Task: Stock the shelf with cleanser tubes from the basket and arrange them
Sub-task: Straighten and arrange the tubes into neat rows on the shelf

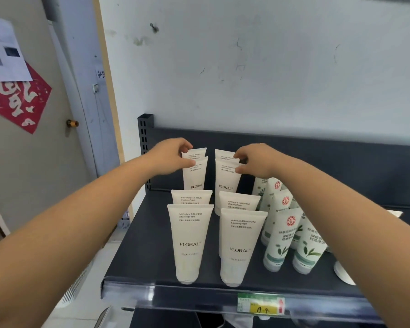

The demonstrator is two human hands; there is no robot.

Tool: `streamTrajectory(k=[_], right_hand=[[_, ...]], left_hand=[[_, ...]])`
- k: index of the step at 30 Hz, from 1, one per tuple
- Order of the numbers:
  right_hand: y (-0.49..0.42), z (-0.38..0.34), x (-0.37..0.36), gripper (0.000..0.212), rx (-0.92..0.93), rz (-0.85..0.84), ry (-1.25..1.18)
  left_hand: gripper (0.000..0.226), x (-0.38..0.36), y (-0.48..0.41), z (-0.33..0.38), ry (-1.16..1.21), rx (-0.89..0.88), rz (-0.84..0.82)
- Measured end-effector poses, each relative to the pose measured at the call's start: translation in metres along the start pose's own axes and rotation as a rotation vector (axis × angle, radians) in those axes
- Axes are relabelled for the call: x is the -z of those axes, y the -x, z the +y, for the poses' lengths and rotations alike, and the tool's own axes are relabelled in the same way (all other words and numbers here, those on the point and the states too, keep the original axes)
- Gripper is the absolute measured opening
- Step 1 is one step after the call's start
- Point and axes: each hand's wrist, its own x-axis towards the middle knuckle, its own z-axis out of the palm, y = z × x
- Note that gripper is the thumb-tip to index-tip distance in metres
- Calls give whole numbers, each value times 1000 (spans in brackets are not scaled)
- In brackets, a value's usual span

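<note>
The far-left tube point(195, 176) and far-right tube point(225, 179) stood upright, caps down, long axes vertical, at the far end of 2 white columns on the shelf point(149, 247). Each sat directly beneath its grip: the left hand point(168, 157) pinched one crimped top, the right hand point(256, 159) the other.

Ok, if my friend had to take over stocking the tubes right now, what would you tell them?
Left hand: pinches the tops of the back left tubes.
Right hand: pinches the tops of the back right tubes.
Where things are: white FLORAL tubes stand cap down on the shelf in two rows of four. The green tubes stand beside them on the right.
Done: eight white tubes are on the shelf.
Still to do: probably straighten the back ones. The basket is out of view, so I cannot tell if more tubes are waiting.
</note>
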Motion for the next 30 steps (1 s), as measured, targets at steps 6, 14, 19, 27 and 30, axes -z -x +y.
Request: streamTrajectory(k=[6, 14, 19, 27, 30], right_hand=[[-19, 1, -17, 30, -49, -23, -38], [0, 14, -12, 25, 19, -60, -82], [21, 13, -11, 25, 84, -69, -51], [44, 8, -13, 26, 119, -51, -44], [45, 12, -13, 26, 106, -51, -67]], left_hand=[[36, -27, -13, -8, -81, 7, -85], [34, -14, 8, -6, 137, -40, -302], [34, -2, 26, -6, 186, -60, -377], [35, -5, 45, -8, 184, -82, -337], [34, -6, 48, -7, 225, -62, -339]])
